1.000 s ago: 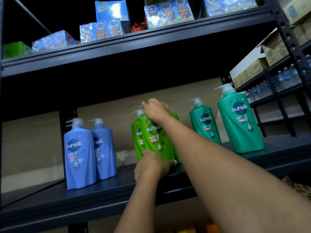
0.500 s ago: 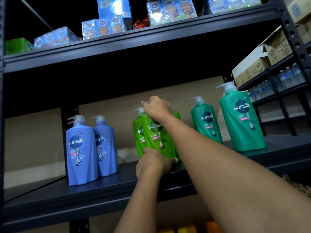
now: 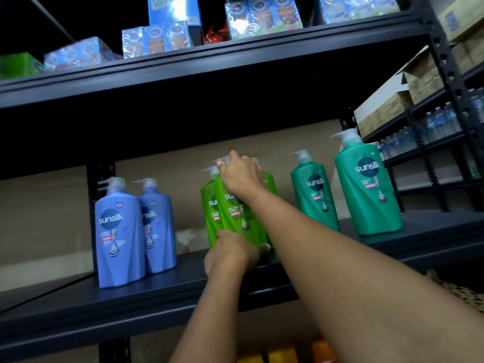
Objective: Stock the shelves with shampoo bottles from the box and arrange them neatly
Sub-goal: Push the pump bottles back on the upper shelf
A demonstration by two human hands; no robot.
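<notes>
Along the top of the frame, shrink-wrapped packs of small blue cartons (image 3: 157,41) line the upper shelf, with a green box (image 3: 18,65) at the far upper left and a red packet (image 3: 213,35) between the packs. At the right edge stand cardboard boxes (image 3: 419,82) and rows of water bottles (image 3: 429,127) on a neighbouring rack.

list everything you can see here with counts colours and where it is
blue shampoo bottles: 2, blue, left on the middle shelf
light green shampoo bottles: at least 2, centre of shelf, partly hidden by the hands
teal shampoo bottles: 2, right on shelf
carton packs: several, blue wrap, top shelf
cardboard boxes: several, brown, neighbouring rack
water bottles: many, clear, neighbouring rack
left hand: grips the front green bottle's base
right hand: grips its pump top
</notes>
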